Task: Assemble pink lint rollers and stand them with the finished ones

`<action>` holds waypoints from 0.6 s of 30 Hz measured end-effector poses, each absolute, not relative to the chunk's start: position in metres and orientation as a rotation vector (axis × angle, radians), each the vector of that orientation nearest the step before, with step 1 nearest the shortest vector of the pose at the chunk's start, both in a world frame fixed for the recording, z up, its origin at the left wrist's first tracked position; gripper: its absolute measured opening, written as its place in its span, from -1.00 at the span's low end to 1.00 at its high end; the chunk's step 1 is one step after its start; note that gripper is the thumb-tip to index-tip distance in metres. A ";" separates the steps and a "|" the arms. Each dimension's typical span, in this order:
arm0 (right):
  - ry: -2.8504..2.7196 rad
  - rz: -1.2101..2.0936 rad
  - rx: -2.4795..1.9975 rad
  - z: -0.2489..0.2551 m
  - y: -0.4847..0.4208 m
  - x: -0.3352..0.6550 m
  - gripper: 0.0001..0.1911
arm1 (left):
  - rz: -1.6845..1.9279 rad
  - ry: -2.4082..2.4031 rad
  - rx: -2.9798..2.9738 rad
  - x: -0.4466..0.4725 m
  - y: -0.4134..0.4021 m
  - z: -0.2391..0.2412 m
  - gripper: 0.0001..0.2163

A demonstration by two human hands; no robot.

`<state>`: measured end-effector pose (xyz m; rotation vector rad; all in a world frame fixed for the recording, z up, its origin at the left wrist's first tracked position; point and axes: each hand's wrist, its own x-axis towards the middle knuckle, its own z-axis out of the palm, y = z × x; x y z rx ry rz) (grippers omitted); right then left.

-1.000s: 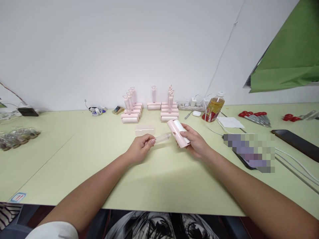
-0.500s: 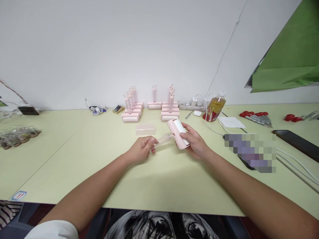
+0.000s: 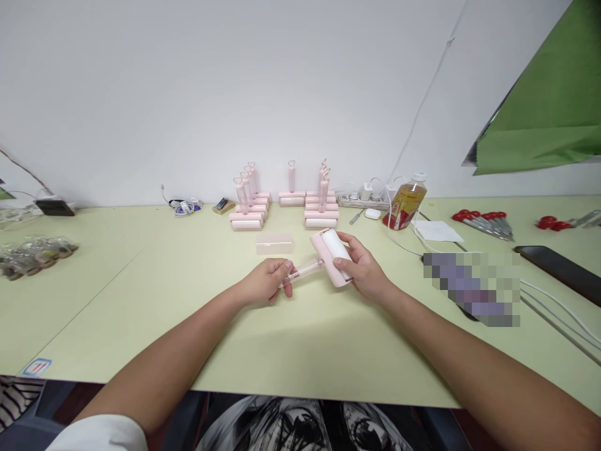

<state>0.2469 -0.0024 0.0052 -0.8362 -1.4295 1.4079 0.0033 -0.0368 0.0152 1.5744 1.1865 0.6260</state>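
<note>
My left hand point(image 3: 265, 283) pinches a clear plastic handle point(image 3: 304, 272) that points toward a pink lint-roller head point(image 3: 331, 256) with a white paper roll. My right hand point(image 3: 362, 269) is wrapped round that head, just above the pale green table point(image 3: 291, 338). The handle's far tip touches the head's near side. A translucent pink cover point(image 3: 274, 243) lies on the table just behind my hands.
Several finished pink rollers point(image 3: 282, 199) stand in groups by the wall. A power strip with chargers point(image 3: 364, 198), a drink bottle point(image 3: 402, 203), red-handled tools point(image 3: 483, 223), a dark phone point(image 3: 561, 272) and white cables point(image 3: 558, 313) lie right. Bagged items point(image 3: 32, 254) sit far left.
My right hand has turned the roller head lower and flatter, and the handle's tip has come up against it. My left hand has edged slightly right.
</note>
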 end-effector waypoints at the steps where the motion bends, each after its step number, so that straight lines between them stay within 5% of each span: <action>1: -1.446 1.392 -0.853 0.005 -0.003 0.247 -0.31 | 0.626 1.185 1.575 0.003 -0.037 0.015 -0.54; 18: -1.572 1.177 -1.036 0.005 -0.016 0.232 -0.31 | 0.590 1.213 1.747 0.006 -0.044 0.015 -0.55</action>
